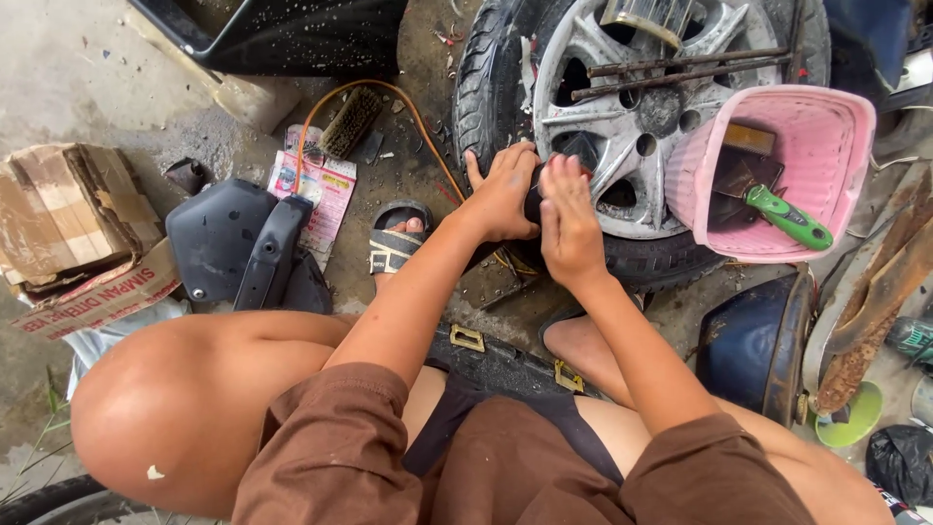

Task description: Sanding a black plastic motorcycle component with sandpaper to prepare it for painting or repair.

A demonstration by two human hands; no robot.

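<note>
While both hands work at one spot, here's how it reads:

Wheel: tyre [486,87] on a silver rim [622,146], lying flat on the ground, just past the knees.
Left hand [501,194]: curled over the tyre's near edge, fingers wrapped on a small dark piece [533,194] at the rim; can't tell what it is.
Right hand [567,219]: fingers straight and pressed together, flat against the same piece.
Doing it well: I'd guess keep the left grip firm and push square with the right palm so it doesn't slip off the rim.
Clutter: pink basket [836,146] holding a green-handled tool [789,219] sits on the wheel, so avoid jolting it.
Nearby: brush [350,122], orange hose [418,117].
</note>
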